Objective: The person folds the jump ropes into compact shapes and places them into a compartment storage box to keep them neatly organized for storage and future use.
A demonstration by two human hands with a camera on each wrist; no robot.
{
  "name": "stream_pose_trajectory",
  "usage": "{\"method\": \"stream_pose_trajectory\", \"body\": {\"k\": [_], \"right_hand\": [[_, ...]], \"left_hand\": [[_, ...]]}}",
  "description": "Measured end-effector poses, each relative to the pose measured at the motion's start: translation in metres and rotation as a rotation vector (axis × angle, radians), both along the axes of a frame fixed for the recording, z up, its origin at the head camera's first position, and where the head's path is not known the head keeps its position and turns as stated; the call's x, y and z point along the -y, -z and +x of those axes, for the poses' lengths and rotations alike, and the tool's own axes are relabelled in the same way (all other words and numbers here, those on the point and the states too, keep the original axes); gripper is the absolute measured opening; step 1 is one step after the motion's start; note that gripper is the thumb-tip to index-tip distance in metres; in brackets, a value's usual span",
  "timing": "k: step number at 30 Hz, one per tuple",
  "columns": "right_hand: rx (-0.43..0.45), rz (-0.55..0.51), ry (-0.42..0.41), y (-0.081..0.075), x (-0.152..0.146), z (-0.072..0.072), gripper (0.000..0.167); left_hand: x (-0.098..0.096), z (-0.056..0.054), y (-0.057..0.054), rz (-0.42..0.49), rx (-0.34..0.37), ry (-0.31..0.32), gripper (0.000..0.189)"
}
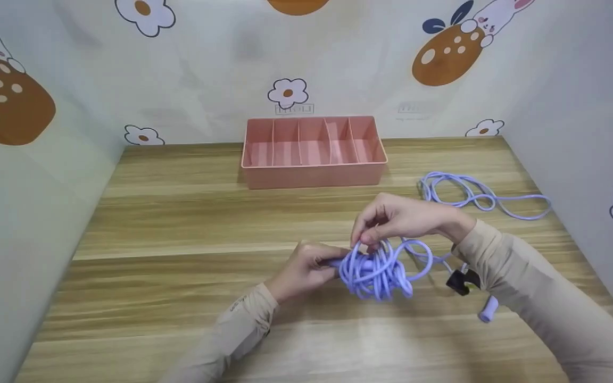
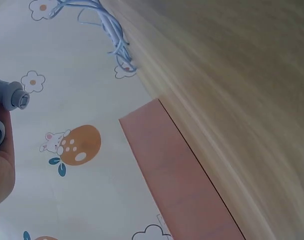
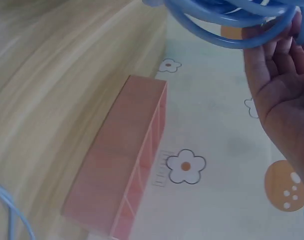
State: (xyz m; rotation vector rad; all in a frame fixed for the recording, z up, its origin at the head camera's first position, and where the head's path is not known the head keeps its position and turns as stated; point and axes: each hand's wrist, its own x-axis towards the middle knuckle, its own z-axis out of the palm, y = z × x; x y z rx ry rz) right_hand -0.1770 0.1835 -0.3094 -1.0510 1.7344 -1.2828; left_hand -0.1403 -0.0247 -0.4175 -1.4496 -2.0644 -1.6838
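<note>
A lilac-blue jump rope [image 1: 378, 276] is bunched in tangled loops above the table's middle right. My left hand [image 1: 306, 268] grips the bundle from its left side. In the left wrist view, pale blue handle ends [image 2: 14, 96] stick out beside that hand at the left edge. From above, my right hand [image 1: 399, 218] pinches strands of the rope between thumb and fingertips. The right wrist view shows thick loops [image 3: 226, 20] crossing in front of its fingertips. To the right of the bundle, a lilac handle [image 1: 488, 309] and a black piece [image 1: 460, 282] show beside the right sleeve, which partly hides them.
A pink box [image 1: 314, 176] with several upright dividers stands at the back of the wooden table [image 1: 179, 223], against the patterned wall. More lilac cord [image 1: 458, 189] lies in loose loops at the back right, beyond the right forearm. Side panels border the table.
</note>
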Motion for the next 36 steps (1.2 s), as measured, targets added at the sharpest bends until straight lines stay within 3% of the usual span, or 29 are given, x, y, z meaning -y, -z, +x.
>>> {"method": "stream_pose_trajectory", "body": {"k": [5, 8, 10, 13, 16, 19, 24, 28, 33, 36], "right_hand": [[0.294, -0.282, 0.149, 0.018, 0.000, 0.002, 0.014], [0.420, -0.465, 0.338, 0.027, 0.002, 0.011, 0.014], [0.422, -0.539, 0.531, 0.030, 0.006, 0.019, 0.011], [0.377, -0.570, 0.842, 0.032, 0.014, 0.030, 0.011], [0.338, -0.539, 1.047, 0.032, 0.021, 0.037, 0.014], [0.345, -0.565, 1.094, 0.034, 0.022, 0.043, 0.020], [0.382, -0.706, 0.956, 0.041, 0.015, 0.051, 0.044], [0.306, -0.737, 0.901, 0.043, 0.011, 0.054, 0.037], [0.133, -0.620, 1.046, 0.036, 0.013, 0.054, 0.012], [0.005, -0.505, 1.131, 0.032, 0.015, 0.055, 0.019]], "left_hand": [[0.000, 0.003, 0.002, 0.083, 0.092, 0.012, 0.021], [-0.001, 0.005, 0.003, 0.146, 0.189, -0.017, 0.022], [-0.002, 0.006, 0.005, 0.202, 0.273, -0.049, 0.023], [-0.006, 0.007, 0.010, 0.291, 0.380, -0.090, 0.026], [-0.009, 0.008, 0.013, 0.349, 0.428, -0.117, 0.028], [-0.012, 0.009, 0.015, 0.372, 0.459, -0.144, 0.028], [-0.011, 0.008, 0.010, 0.420, 0.545, -0.188, 0.028], [-0.008, 0.006, 0.006, 0.413, 0.581, -0.241, 0.030], [-0.009, 0.006, 0.005, 0.346, 0.538, -0.295, 0.029], [-0.009, 0.007, 0.006, 0.330, 0.529, -0.304, 0.026]]}}
